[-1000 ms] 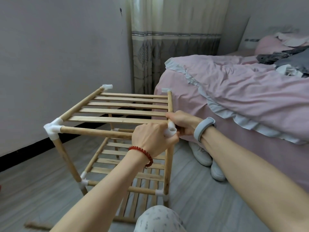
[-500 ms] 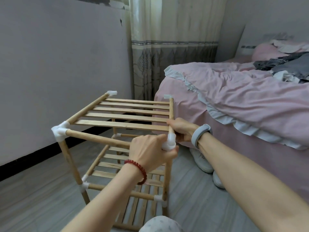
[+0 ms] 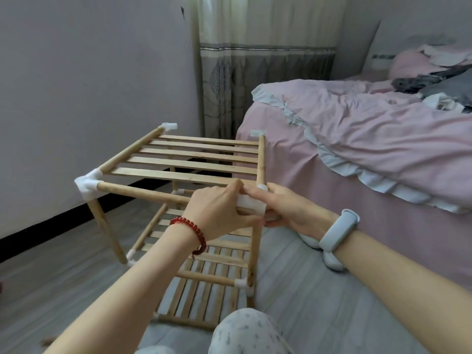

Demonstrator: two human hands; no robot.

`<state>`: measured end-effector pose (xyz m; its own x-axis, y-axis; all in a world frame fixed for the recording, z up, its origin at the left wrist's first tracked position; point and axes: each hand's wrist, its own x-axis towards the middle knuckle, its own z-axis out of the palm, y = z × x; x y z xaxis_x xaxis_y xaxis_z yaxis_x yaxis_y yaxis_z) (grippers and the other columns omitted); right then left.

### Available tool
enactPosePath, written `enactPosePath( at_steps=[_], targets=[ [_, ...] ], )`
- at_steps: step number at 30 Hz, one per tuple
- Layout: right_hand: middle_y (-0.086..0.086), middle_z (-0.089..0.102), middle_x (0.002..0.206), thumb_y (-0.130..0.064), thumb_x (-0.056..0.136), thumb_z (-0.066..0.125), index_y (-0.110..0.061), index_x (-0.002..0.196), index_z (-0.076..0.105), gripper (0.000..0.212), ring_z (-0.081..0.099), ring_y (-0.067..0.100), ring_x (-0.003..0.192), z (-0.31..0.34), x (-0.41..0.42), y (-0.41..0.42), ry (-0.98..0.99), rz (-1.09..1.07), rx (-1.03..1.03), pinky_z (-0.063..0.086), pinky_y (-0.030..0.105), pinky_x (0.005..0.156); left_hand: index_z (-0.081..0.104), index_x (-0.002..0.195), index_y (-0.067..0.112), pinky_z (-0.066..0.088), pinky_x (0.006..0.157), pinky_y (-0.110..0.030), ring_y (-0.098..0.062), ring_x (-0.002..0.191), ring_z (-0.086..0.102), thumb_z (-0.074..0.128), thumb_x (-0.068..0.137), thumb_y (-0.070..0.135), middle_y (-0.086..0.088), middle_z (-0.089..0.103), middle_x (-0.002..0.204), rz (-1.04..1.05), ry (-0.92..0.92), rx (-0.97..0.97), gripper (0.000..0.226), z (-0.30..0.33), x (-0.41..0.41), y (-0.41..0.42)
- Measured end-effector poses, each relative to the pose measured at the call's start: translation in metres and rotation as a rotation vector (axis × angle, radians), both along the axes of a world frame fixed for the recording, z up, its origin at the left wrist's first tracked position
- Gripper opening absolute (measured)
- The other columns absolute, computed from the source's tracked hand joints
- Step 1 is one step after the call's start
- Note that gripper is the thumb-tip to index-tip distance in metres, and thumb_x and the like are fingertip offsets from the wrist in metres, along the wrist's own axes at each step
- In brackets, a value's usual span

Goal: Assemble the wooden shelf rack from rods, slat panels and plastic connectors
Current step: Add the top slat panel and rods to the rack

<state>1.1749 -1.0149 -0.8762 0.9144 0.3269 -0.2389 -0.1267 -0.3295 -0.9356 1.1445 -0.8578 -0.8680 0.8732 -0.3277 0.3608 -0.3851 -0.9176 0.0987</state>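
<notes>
Two hands: both are gripping one corner connector (image 3: 251, 204)
Left hand (image 3: 217, 213): curling round it
Right hand (image 3: 286, 208): clasping it
Rack (image 3: 178, 162): standing on floor (image 3: 319, 290)

The shelf rack (image 3: 178, 200) stands on the floor (image 3: 319, 290), wall (image 3: 76, 85) to its left, bed (image 3: 370, 154) to its right, curtain (image 3: 265, 72) behind; both hands meet at its near right corner connector (image 3: 251, 203)

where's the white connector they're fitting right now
In the head view, the white connector sits at the rack's near right top corner, gripped between the left hand and right hand.
</notes>
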Motion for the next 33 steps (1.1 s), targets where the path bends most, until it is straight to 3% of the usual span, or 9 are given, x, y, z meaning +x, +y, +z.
enactPosePath(
  at_steps=[2, 5, 10, 12, 19, 24, 28, 31, 33],
  targets=[
    [0.003, 0.065, 0.108, -0.052, 0.082, 0.062, -0.016, 0.125, 0.049, 0.058, 0.066, 0.016, 0.092, -0.005, -0.004, 0.002, -0.104, -0.053, 0.001, 0.055, 0.036, 0.081, 0.043, 0.116, 0.024, 0.046, 0.065, -0.021, -0.009, 0.070, 0.054, 0.049, 0.075, 0.070, 0.012, 0.054, 0.083, 0.019, -0.008, 0.001, 0.062, -0.002, -0.003, 0.002],
    [0.002, 0.054, 0.121, -0.033, 0.095, 0.048, -0.017, 0.131, 0.043, 0.040, 0.054, 0.019, 0.109, -0.004, -0.011, 0.002, -0.252, -0.130, -0.016, 0.045, 0.041, 0.099, 0.055, 0.106, 0.023, 0.041, 0.062, -0.016, -0.007, 0.071, 0.054, 0.046, 0.078, 0.066, 0.011, 0.058, 0.083, -0.039, 0.035, 0.003, 0.052, 0.000, -0.005, 0.011],
    [0.016, 0.056, 0.109, -0.020, 0.098, 0.035, -0.015, 0.128, 0.041, 0.031, 0.058, 0.017, 0.073, -0.001, -0.020, 0.003, -0.249, -0.153, 0.058, 0.050, 0.030, 0.068, 0.060, 0.109, 0.022, 0.041, 0.074, -0.021, -0.010, 0.081, 0.057, 0.042, 0.088, 0.054, 0.008, 0.061, 0.098, -0.139, 0.036, 0.025, 0.042, 0.003, -0.010, 0.016],
    [0.014, 0.054, 0.102, -0.019, 0.098, 0.035, -0.013, 0.125, 0.042, 0.028, 0.056, 0.016, 0.070, -0.001, -0.021, 0.002, -0.244, -0.159, 0.075, 0.049, 0.025, 0.062, 0.059, 0.109, 0.023, 0.040, 0.077, -0.023, -0.009, 0.081, 0.055, 0.042, 0.090, 0.051, 0.008, 0.061, 0.099, -0.132, 0.020, 0.016, 0.038, 0.004, -0.011, 0.018],
    [0.006, 0.051, 0.101, -0.020, 0.097, 0.039, -0.016, 0.110, 0.045, 0.015, 0.053, 0.012, 0.074, 0.000, -0.028, 0.005, -0.288, -0.141, 0.020, 0.043, 0.009, 0.048, 0.057, 0.116, 0.021, 0.029, 0.058, -0.009, -0.006, 0.076, 0.049, 0.045, 0.094, 0.040, 0.006, 0.058, 0.099, -0.146, 0.050, 0.010, 0.032, 0.010, -0.007, 0.022],
    [0.000, 0.050, 0.093, -0.027, 0.099, 0.040, -0.019, 0.105, 0.041, 0.010, 0.053, 0.008, 0.071, 0.001, -0.032, 0.010, -0.325, -0.098, -0.019, 0.044, 0.010, 0.053, 0.058, 0.121, 0.018, 0.033, 0.060, -0.008, -0.006, 0.078, 0.048, 0.050, 0.093, 0.032, 0.010, 0.052, 0.096, -0.182, 0.143, -0.020, 0.033, 0.012, -0.006, 0.022],
    [-0.005, 0.048, 0.092, -0.036, 0.100, 0.035, -0.019, 0.110, 0.040, 0.020, 0.052, 0.006, 0.075, 0.003, -0.036, 0.014, -0.309, -0.061, -0.018, 0.045, 0.009, 0.058, 0.055, 0.126, 0.016, 0.040, 0.073, -0.010, -0.007, 0.086, 0.051, 0.056, 0.091, 0.022, 0.007, 0.053, 0.100, -0.247, 0.210, -0.096, 0.036, 0.019, -0.011, 0.028],
    [-0.005, 0.058, 0.094, -0.045, 0.099, 0.026, -0.020, 0.105, 0.057, 0.040, 0.056, 0.010, 0.083, 0.008, -0.035, 0.005, -0.366, -0.089, -0.038, 0.043, 0.016, 0.067, 0.063, 0.102, 0.022, 0.045, 0.063, -0.014, -0.009, 0.075, 0.056, 0.051, 0.093, 0.032, 0.005, 0.061, 0.088, -0.221, 0.197, -0.216, 0.019, 0.020, -0.016, 0.039],
    [-0.004, 0.065, 0.088, -0.043, 0.100, 0.023, -0.024, 0.087, 0.067, 0.049, 0.058, 0.010, 0.079, 0.007, -0.029, 0.000, -0.511, -0.214, -0.141, 0.043, 0.016, 0.066, 0.053, 0.069, 0.030, 0.032, 0.049, -0.015, -0.009, 0.058, 0.050, 0.036, 0.097, 0.040, 0.003, 0.057, 0.067, -0.040, 0.087, -0.177, 0.034, 0.014, -0.013, 0.046]
  ],
)
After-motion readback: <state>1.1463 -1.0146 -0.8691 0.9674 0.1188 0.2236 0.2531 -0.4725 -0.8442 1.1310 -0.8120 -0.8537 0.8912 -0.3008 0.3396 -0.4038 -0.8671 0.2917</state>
